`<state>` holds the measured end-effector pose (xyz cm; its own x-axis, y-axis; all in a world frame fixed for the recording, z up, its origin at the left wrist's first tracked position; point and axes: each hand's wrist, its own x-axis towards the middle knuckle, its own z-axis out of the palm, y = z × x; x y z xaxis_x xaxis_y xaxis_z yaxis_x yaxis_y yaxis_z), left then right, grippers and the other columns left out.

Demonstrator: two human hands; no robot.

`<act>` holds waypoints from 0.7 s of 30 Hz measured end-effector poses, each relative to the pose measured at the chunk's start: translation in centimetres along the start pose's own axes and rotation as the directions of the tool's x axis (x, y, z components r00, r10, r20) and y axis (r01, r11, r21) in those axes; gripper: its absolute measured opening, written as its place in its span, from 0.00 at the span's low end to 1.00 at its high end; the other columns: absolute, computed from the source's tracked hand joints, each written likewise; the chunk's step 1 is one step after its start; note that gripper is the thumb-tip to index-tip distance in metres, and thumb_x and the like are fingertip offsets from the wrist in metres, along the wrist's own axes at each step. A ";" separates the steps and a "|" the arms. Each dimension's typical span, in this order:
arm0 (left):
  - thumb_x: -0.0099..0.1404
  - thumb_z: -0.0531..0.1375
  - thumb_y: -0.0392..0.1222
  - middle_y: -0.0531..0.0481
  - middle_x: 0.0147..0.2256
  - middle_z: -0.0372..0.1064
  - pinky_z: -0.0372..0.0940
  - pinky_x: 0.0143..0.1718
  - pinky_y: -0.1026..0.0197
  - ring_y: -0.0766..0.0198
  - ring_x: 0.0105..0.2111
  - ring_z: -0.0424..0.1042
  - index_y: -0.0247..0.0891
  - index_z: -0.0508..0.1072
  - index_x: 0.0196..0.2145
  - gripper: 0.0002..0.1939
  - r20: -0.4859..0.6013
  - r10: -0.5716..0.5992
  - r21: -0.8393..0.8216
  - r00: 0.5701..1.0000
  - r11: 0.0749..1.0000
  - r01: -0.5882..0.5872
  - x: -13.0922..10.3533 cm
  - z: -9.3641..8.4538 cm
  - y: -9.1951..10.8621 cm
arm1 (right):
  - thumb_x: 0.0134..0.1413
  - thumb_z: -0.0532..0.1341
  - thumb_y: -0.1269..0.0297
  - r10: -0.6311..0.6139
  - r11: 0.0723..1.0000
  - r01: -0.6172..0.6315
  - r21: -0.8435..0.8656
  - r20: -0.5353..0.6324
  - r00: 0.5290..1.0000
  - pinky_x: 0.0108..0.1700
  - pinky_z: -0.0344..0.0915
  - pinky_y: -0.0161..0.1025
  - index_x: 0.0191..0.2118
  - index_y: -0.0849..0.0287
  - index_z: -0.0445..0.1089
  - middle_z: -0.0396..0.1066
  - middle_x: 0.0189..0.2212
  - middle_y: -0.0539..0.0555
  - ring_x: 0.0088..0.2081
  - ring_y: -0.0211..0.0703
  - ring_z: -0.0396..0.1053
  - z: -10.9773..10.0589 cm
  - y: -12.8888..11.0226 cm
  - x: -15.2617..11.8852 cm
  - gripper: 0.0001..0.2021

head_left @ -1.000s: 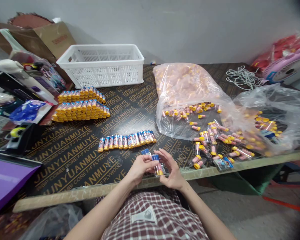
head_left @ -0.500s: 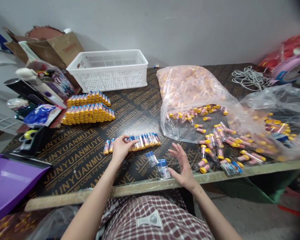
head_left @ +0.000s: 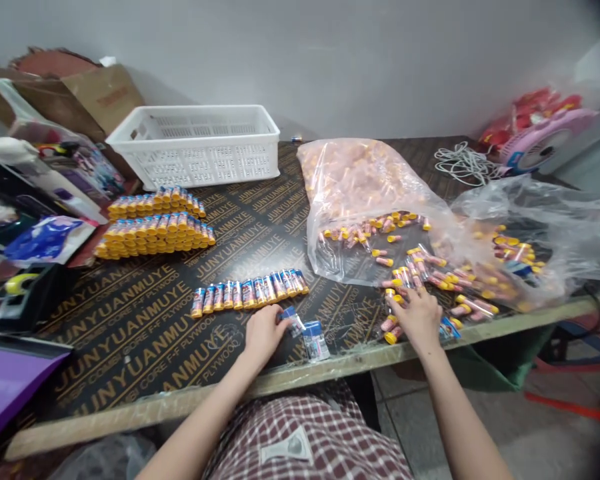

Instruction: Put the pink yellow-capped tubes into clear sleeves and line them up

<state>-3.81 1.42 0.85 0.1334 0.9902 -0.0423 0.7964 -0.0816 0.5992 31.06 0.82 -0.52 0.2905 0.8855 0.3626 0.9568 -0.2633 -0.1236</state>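
My left hand (head_left: pixel 264 333) has its thumb and fingers closed on the edge of a small clear packet with a blue top (head_left: pixel 292 319). Beside it lies another such packet (head_left: pixel 315 341), near the table's front edge. Behind that hand runs a slanting row of small tubes with blue tops and yellow ends (head_left: pixel 247 293). My right hand (head_left: pixel 416 315) reaches into the loose pink tubes with yellow caps (head_left: pixel 447 277), its fingers apart; whether a tube is between the fingertips is hard to tell.
Stacked tubes (head_left: pixel 155 230) stand at the left, in front of a white basket (head_left: pixel 200 157). A large clear bag of tubes (head_left: pixel 370 177) lies behind the loose ones. A tape dispenser (head_left: pixel 27 293), purple dustpan (head_left: pixel 15 380), white cable (head_left: pixel 465 163) and pink fan (head_left: pixel 540 147) are at the sides.
My left hand has left the row of tubes and moved down to the small packet. My right hand has moved right, from beside the packets to the loose tubes. The view has shifted slightly.
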 end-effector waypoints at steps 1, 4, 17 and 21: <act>0.56 0.61 0.47 0.48 0.28 0.71 0.54 0.30 0.63 0.60 0.28 0.68 0.39 0.72 0.33 0.10 0.010 -0.022 0.015 1.000 1.000 0.022 -0.1 0.7 0.0 | 0.51 0.56 0.51 -0.012 0.999 0.013 -0.033 0.031 0.999 0.38 0.60 0.48 0.39 0.63 0.72 0.68 0.33 0.62 0.37 0.55 0.63 0.4 0.8 0.3 0.19; 0.57 0.60 0.42 0.48 0.30 0.70 0.54 0.31 0.63 0.60 0.30 0.68 0.39 0.71 0.33 0.06 -0.011 -0.070 0.021 0.997 0.997 0.070 -0.2 1.9 -0.4 | 0.55 0.51 0.50 -0.086 0.996 0.087 -0.014 0.058 0.995 0.36 0.59 0.45 0.34 0.64 0.72 0.69 0.27 0.62 0.33 0.53 0.63 1.1 1.7 0.7 0.21; 0.40 0.68 0.35 0.58 0.19 0.66 0.64 0.24 0.65 0.69 0.19 0.66 0.37 0.66 0.33 0.22 0.299 -0.338 -0.901 0.892 0.209 0.381 -0.8 1.5 1.8 | 0.59 0.50 0.58 -0.297 0.704 0.045 0.709 0.236 0.925 0.41 0.65 0.41 0.51 0.56 0.63 0.69 0.36 0.54 0.37 0.44 0.68 -3.5 -10.2 -3.3 0.17; 0.39 0.70 0.38 0.49 0.25 0.72 0.66 0.26 0.65 0.68 0.23 0.70 0.31 0.71 0.28 0.17 0.415 -0.318 -0.886 0.852 0.071 0.458 -0.8 1.0 2.1 | 0.57 0.54 0.62 -0.326 0.580 -0.005 0.815 0.238 0.915 0.38 0.66 0.40 0.53 0.55 0.60 0.68 0.37 0.54 0.33 0.41 0.68 -3.8 -12.8 -5.8 0.17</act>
<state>-1.70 0.36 1.33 0.1058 0.8228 -0.5584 -0.4052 0.5485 0.7314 17.15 -2.41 2.50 -0.0499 0.9870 0.1525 0.5422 0.1550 -0.8258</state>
